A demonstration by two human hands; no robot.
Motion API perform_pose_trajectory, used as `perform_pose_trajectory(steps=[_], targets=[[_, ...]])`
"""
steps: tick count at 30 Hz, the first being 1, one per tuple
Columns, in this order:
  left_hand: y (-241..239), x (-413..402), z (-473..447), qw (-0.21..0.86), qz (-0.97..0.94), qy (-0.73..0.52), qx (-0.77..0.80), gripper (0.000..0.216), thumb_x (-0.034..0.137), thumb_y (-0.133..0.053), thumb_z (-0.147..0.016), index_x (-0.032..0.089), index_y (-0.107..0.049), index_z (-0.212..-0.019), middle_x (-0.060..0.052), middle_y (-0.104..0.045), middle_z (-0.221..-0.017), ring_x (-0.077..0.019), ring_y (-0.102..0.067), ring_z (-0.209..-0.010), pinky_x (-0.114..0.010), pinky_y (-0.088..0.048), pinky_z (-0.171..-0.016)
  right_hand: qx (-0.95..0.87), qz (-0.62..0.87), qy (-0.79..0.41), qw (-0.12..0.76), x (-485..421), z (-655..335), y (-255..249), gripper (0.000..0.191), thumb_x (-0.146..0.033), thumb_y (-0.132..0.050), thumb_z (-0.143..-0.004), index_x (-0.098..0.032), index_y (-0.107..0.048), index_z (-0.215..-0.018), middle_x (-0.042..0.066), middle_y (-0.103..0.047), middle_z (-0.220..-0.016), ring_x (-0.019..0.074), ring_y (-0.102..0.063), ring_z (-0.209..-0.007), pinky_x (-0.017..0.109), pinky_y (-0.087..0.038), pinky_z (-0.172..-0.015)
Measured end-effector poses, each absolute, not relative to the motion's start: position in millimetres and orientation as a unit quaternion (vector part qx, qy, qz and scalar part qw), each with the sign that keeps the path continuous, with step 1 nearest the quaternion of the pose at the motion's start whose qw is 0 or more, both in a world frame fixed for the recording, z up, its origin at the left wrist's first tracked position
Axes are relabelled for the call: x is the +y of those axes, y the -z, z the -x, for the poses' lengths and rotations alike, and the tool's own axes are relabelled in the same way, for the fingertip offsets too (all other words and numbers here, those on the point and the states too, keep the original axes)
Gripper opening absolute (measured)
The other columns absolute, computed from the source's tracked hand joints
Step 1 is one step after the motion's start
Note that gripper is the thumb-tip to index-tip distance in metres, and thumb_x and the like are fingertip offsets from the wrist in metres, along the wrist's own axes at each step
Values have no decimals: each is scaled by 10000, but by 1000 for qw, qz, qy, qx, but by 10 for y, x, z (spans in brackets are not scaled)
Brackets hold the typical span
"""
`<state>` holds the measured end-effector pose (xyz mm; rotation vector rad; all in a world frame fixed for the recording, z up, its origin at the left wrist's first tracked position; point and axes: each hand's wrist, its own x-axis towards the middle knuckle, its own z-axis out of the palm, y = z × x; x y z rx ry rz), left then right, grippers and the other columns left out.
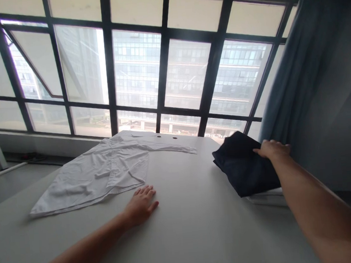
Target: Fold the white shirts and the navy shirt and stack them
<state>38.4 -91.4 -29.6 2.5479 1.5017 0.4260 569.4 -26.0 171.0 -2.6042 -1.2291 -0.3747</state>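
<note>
Right hand (272, 148) lies on the folded dark garment (244, 168) at the tabletop's (193, 210) right edge, fingers closing on it; left hand (141, 204) rests open, flat beside the spread white shirt (97, 175). Best gripped through all layers, lifted level.

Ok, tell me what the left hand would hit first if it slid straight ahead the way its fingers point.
Probably the white shirt: the left hand lies flat on the table, fingers aimed up and slightly right, right by the shirt's near hem. A line further right would meet only bare tabletop.
</note>
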Motion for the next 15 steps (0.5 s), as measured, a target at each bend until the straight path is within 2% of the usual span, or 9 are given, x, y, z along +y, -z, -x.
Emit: perform_pose_trajectory(steps=[2,6,9,11,12,15], targets=[[296,-919,-389,74,-851,-144,500,442,381,-466,-948,174,-534,-1333,-143,-418,-1510,-277,-321,-1432,-486,-224,-1187,-417,899,107,84,-317,-5650,-1375,450,-444,-612,-874,-141,-625,-1206,284,-473,-1400,435,-426,-1310,620,-299,-1033],[299,-921,-393,68,-852,-141,500,444,380,-456,-950,164,-538,-1329,-155,-423,-1504,-286,-326,-1428,-487,-228,-1183,-519,852,23,66,-325,-5239,-705,587,-594,-459,-912,-106,-651,-1177,272,-591,-1265,387,-565,-1185,522,-440,-924],[297,-916,-387,68,-852,-146,498,441,386,-464,-947,168,-543,-1322,-156,-428,-1499,-294,-332,-1424,-487,-234,-1180,-560,826,26,49,-373,-4890,-350,733,-679,-538,-820,-111,-582,-1281,271,-530,-1336,412,-528,-1212,525,-436,-924],[297,-917,-381,67,-853,-150,496,434,386,-469,-946,174,-548,-1316,-153,-433,-1497,-294,-336,-1422,-484,-237,-1180,-562,824,74,7,-449,-4731,-206,733,-592,-660,-770,-135,-530,-1328,257,-496,-1365,432,-495,-1232,548,-431,-906],[298,-920,-379,66,-853,-149,495,434,385,-470,-947,173,-547,-1317,-153,-433,-1496,-292,-337,-1421,-480,-237,-1181,-562,820,102,-16,-491,-4684,-166,673,-501,-683,-783,-140,-523,-1328,253,-498,-1357,429,-497,-1226,546,-434,-891],[303,-937,-381,61,-856,-143,493,446,388,-460,-953,163,-540,-1329,-156,-428,-1500,-287,-335,-1423,-471,-236,-1182,-575,801,159,-53,-596,-4666,-164,396,-222,-548,-880,-119,-569,-1262,252,-551,-1273,384,-561,-1148,504,-434,-866]])
